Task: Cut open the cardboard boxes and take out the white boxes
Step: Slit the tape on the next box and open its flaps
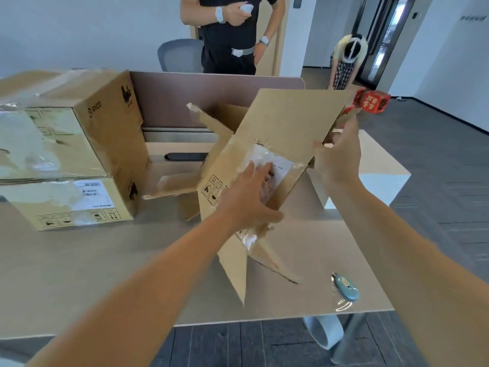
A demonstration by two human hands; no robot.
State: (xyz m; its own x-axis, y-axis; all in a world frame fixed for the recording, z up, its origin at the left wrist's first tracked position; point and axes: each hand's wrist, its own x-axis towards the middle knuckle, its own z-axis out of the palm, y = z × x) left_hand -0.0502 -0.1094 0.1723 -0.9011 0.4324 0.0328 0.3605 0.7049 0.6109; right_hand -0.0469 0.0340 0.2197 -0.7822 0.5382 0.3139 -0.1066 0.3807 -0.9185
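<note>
An opened cardboard box (pixel 285 128) is tilted over the middle of the table, its flaps splayed out at both ends. My left hand (pixel 246 194) lies on its side next to the white shipping label, fingers stretched forward and thumb round the lower edge. My right hand (pixel 336 157) grips the box's right edge, fingers curled over it. Two taped cardboard boxes (pixel 71 144) are stacked at the left, still sealed. A blue box cutter (pixel 345 287) lies near the table's front right edge. No white box shows.
The tan table (pixel 79 274) has a brown divider panel (pixel 198 99) at its back. Behind it stand a person in black and a grey chair (pixel 177 56); another person bends at the far right. Red paper cubes (pixel 373 102) hang beyond the box.
</note>
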